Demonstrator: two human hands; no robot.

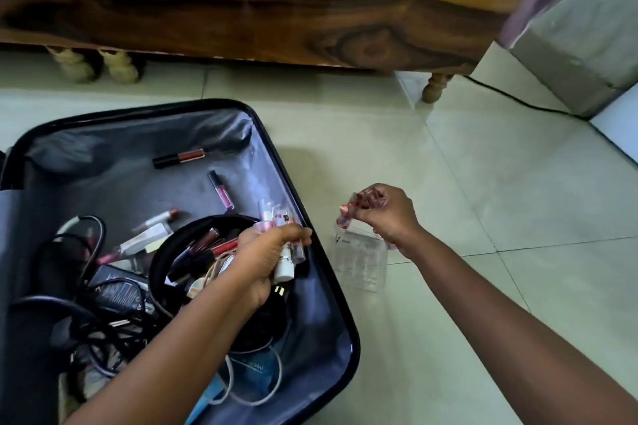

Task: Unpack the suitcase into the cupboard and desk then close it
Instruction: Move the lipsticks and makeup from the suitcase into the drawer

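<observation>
Two hands hold things; left hand (266,252) grips small tubes (279,217) over the suitcase (331,304); right hand (383,214), at three o'clock, pinches a clear pouch (362,262).

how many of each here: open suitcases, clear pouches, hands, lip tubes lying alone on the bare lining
suitcase: 1
clear pouch: 1
hands: 2, left hand gripping a bunch of tubes, right hand pinching the pouch
lone lip tubes: 2, brown-red tube and pink tube
total: 6
</observation>
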